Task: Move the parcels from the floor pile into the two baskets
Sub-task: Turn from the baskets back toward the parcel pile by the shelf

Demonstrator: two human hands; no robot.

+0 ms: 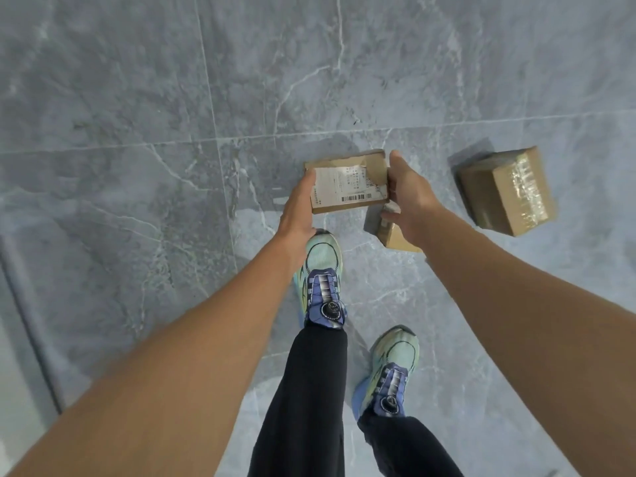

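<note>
A flat brown cardboard parcel (347,182) with a white shipping label is held between both hands above the grey floor. My left hand (299,208) grips its left edge. My right hand (409,197) grips its right edge, fingers hidden behind the box. A small brown parcel (392,235) lies on the floor just under my right hand, partly covered by it. A larger taped brown parcel (509,191) lies on the floor to the right. No basket is in view.
Grey marble floor tiles (172,98) fill the view. My two feet in green and purple sneakers (323,277) stand below the held parcel. A pale raised edge (20,304) runs along the left side.
</note>
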